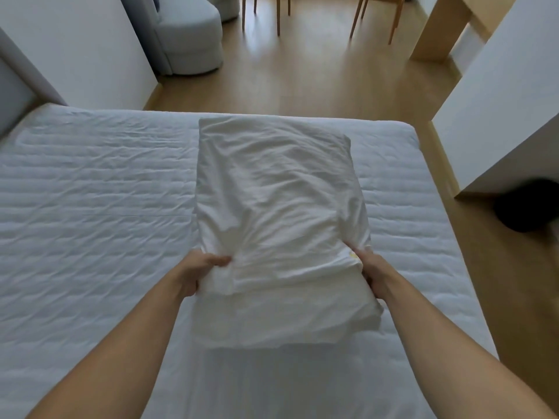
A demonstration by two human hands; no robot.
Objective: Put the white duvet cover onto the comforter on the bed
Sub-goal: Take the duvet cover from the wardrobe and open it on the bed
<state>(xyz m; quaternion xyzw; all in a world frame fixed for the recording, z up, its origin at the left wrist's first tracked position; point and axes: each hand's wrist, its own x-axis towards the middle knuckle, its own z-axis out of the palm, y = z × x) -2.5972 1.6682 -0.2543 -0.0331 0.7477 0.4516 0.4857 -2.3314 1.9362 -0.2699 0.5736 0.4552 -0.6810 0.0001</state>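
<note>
Duvet cover (278,207): folded into a thick white rectangle, centre of the frame, far end resting on the bed, near end raised a little by both hands.
Left hand (196,273): clenched on the cover's near-left corner, thumb on top, fingers tucked beneath a bunched fold.
Right hand (373,273): grasping the cover's near-right edge, thumb along the top, fingers hidden under the layers.
Bed (90,207): filling the lower and left frame, topped by a quilted white layer spread flat with light creases; probably the comforter, though not certain from this view.
Done so far: cover brought onto the bed, lying over the quilted layer toward the right side.
Left to do: nearly everything, by the look of it. Unfolding, finding the opening, feeding the comforter in, matching corners, shaking out, closing.
Stage: very early; unfolding likely the step in hand.
Surroundings: wooden floor (302,80) at top centre, pale armchair (187,34) upper left, chair legs (375,16) along the top edge, dark blurred object (526,207) at the right edge, not identifiable.
</note>
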